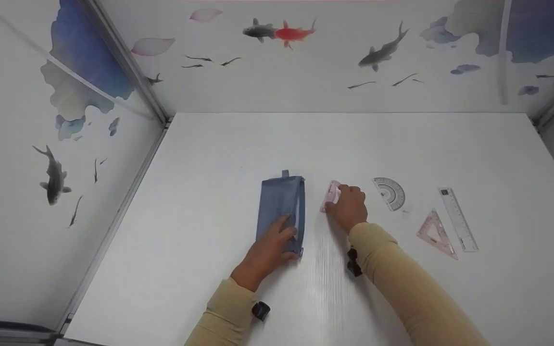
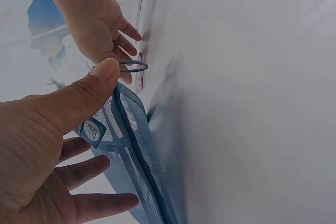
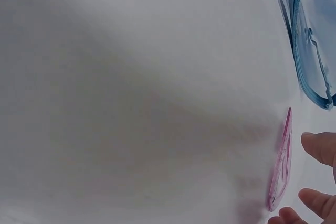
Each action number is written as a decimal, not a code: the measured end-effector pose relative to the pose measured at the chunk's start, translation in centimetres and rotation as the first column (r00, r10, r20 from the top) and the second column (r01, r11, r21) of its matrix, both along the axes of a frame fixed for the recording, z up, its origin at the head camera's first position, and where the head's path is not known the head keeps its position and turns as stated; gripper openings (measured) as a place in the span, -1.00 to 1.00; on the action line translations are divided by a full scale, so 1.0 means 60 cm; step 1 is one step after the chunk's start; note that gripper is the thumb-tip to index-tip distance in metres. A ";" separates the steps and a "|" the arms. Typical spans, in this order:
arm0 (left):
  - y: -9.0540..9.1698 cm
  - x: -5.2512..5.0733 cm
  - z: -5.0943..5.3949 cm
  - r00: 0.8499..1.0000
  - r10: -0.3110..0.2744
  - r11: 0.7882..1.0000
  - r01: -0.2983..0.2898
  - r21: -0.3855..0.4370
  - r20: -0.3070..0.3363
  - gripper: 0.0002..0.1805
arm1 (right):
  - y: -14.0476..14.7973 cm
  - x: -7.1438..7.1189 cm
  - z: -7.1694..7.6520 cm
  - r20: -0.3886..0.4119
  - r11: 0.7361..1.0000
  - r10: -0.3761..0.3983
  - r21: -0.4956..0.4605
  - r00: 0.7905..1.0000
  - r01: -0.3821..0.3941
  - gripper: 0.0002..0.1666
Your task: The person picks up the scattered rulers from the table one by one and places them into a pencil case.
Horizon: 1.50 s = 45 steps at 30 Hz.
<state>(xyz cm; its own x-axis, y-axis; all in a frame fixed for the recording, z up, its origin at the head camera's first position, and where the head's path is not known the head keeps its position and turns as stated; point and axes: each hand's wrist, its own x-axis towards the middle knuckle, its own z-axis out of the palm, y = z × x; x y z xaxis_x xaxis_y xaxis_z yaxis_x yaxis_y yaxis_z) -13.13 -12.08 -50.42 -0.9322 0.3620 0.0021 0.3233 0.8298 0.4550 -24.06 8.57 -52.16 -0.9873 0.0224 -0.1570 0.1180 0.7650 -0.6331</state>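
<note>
The blue mesh pouch (image 1: 277, 197) lies on the table. My left hand (image 1: 268, 247) is over its near half; in the left wrist view the thumb of my left hand (image 2: 58, 129) pinches the pouch (image 2: 142, 166) at one end, beside a loop. My right hand (image 1: 350, 207) has its fingers at a flat pink ruler piece (image 1: 331, 194), right of the pouch. In the right wrist view the fingers of my right hand (image 3: 320, 182) are spread, a little apart from the pink piece (image 3: 282, 166).
Right of my right hand lie a clear protractor (image 1: 393, 193), a pink triangle (image 1: 443, 240) and a clear straight ruler (image 1: 460, 222). Upright panels with painted fish (image 1: 55, 178) stand along the back and sides of the white table (image 1: 209, 144).
</note>
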 end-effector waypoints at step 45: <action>-0.004 0.000 0.000 0.997 -0.029 0.999 0.031 0.027 -0.072 -0.45 | -0.010 -0.026 0.001 0.079 0.987 0.007 0.161 0.997 -0.020 -0.20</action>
<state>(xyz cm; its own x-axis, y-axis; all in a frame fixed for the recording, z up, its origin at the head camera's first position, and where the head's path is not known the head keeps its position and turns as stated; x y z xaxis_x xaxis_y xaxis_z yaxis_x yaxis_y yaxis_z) -13.10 -12.29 -50.43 -0.9179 0.3888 0.0791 0.3806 0.8065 0.4523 -25.64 7.98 -52.12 -0.9726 0.0404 -0.2291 0.1513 0.8581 -0.4907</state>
